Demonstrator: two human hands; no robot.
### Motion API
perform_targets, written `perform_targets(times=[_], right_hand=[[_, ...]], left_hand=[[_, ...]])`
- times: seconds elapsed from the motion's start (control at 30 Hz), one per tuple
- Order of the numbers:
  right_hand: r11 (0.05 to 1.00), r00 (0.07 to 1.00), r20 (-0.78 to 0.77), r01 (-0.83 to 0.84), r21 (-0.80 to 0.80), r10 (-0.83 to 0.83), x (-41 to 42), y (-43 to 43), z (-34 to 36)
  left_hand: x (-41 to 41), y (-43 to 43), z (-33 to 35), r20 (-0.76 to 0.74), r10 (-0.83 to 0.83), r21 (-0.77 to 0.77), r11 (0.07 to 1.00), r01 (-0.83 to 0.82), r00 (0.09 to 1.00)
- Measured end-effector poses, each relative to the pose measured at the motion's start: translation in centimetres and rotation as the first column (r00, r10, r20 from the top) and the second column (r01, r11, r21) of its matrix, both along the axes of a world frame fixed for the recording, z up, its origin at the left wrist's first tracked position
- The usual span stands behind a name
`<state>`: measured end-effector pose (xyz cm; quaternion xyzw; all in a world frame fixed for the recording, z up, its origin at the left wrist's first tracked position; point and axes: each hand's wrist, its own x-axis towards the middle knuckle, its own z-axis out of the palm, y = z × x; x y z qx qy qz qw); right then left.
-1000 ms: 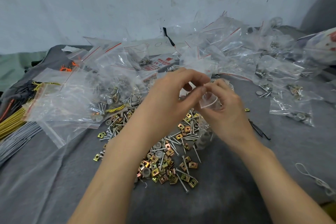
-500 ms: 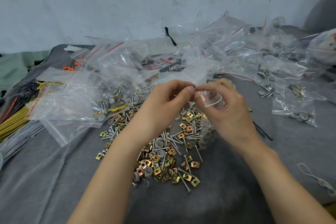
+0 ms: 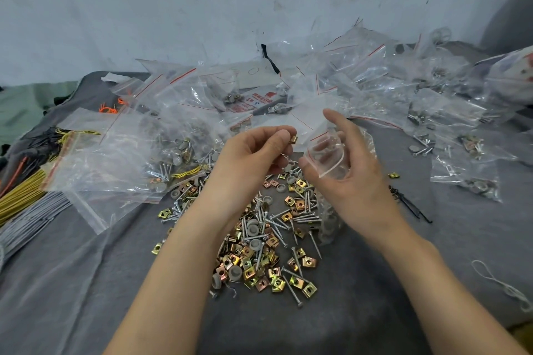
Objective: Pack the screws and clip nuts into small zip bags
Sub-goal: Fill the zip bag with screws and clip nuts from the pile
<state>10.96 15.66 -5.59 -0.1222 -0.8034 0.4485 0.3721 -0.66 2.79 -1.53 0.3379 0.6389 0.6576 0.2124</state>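
Note:
A loose heap of brass clip nuts, silver screws and grey caps (image 3: 268, 242) lies on the grey cloth in front of me. My left hand (image 3: 253, 158) hovers above the heap and pinches a small brass clip nut (image 3: 293, 140) between thumb and fingertips, with a thin bent wire hanging below it. Just to the right, my right hand (image 3: 349, 170) holds a small clear zip bag (image 3: 328, 154) with its mouth held open towards the left hand. The clip nut sits a little left of the bag's mouth, outside it.
Many clear zip bags with red seal lines (image 3: 375, 86) are piled along the back and right, some holding hardware. Larger bags (image 3: 115, 153) lie at left beside yellow and grey wire bundles (image 3: 20, 199). A black tie (image 3: 409, 204) and a white loop (image 3: 501, 282) lie at right.
My hands have drawn apart: the left now shows a clip nut at its fingertips, and the right has spread the bag's mouth wider.

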Motion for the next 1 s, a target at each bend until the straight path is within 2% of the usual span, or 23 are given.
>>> perform_targets(times=[0.2, 0.4, 0.63, 0.83, 1.0], right_hand=[[1.000, 0.999, 0.028, -0.016, -0.020, 0.017, 0.0, -0.5, -0.5], [0.999, 0.998, 0.057, -0.028, -0.029, 0.030, -0.2, -0.4, -0.7], [0.999, 0.997, 0.064, -0.039, -0.021, 0.041, -0.3, -0.4, -0.9], [0.999, 0.997, 0.066, -0.038, -0.015, 0.039, -0.3, -0.3, -0.8], [0.999, 0.997, 0.063, -0.049, -0.005, 0.049, -0.1, -0.3, -0.7]], left_hand=[[0.0, 0.1, 0.3, 0.033, 0.036, 0.039, 0.999, -0.037, 0.999], [0.9, 0.2, 0.7, -0.198, 0.037, 0.012, 0.999, -0.036, 0.979], [1.5, 0.1, 1.5, -0.444, 0.090, -0.019, 0.994, -0.110, 0.892], [2.1, 0.1, 2.4, -0.551, 0.093, 0.013, 0.995, -0.103, 0.829], [2.6, 0.1, 2.8, -0.615, 0.052, -0.020, 0.996, -0.082, 0.787]])
